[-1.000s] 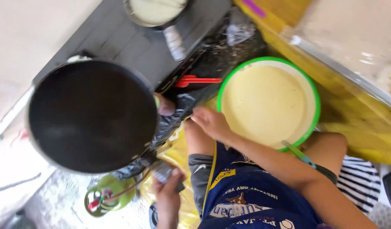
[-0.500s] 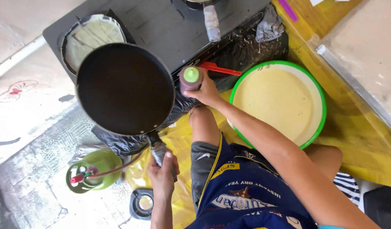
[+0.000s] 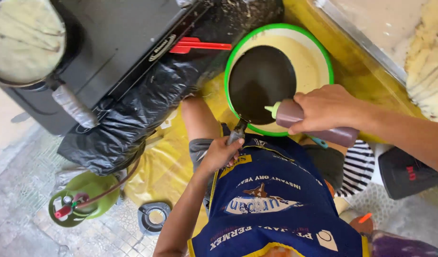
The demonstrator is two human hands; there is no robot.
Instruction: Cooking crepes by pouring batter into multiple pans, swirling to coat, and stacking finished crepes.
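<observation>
Round black frying pan is hiding much of green-rimmed batter bowl; second pan is running off top-left edge.

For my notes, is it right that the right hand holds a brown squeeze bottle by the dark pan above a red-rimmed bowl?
No: the head view shows the bowl green-rimmed, not red; the right hand holds the squeeze bottle by the pan.
</observation>
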